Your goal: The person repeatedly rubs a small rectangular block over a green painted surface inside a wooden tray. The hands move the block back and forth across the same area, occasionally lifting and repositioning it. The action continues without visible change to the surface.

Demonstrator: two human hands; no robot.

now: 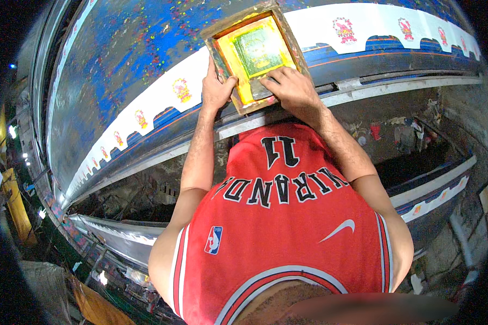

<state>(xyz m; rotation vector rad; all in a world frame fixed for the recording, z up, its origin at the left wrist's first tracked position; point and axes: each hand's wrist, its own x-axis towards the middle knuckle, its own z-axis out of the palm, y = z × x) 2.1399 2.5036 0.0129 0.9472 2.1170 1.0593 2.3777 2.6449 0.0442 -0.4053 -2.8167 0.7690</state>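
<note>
A wooden screen-printing frame (285,30) rests on the white fabric strip (313,26) along the table edge. My left hand (218,90) grips the frame's left side, its thumb over the rim. Inside, the mesh (260,48) shows a green window bordered by yellow ink. With bent fingers, my right hand (295,87) holds a small grey squeegee (261,88) at the near end of the frame. Printed motifs flank the frame: the left one (181,90) shows more yellow than the mostly pink-red right one (344,31).
The long printing table (122,61) is spotted with blue and coloured paint. A pale metal rail (362,92) runs along its near edge. Behind me stands another table with a printed strip (435,199). Yellow-brown boards (16,203) are at far left.
</note>
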